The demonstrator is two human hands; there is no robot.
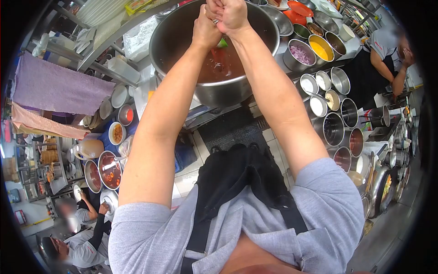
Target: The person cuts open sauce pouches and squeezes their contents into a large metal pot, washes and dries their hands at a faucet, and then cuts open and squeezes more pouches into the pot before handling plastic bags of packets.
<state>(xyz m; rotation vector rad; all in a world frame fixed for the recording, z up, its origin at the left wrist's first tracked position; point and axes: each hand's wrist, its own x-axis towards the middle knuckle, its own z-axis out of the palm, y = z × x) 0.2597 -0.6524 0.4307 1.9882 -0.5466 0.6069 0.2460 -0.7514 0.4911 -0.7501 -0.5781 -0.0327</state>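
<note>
A deep round metal pot (223, 94) stands before us
Right of it, we have cylindrical metal containers (340, 81); left, a rectangular cloth (59, 84); below, a textured mat (232, 128) on the square-tiled floor (185, 183).

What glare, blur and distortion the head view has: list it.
Head view: wide-angle distortion bends the scene towards a round black border; bright highlights sit on the rim of the large pot and on its reddish-brown liquid; a blur smudges the head of the co-worker at right.

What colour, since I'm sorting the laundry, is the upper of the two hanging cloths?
The upper hanging cloth is light purple, best seen in the head view.
</note>
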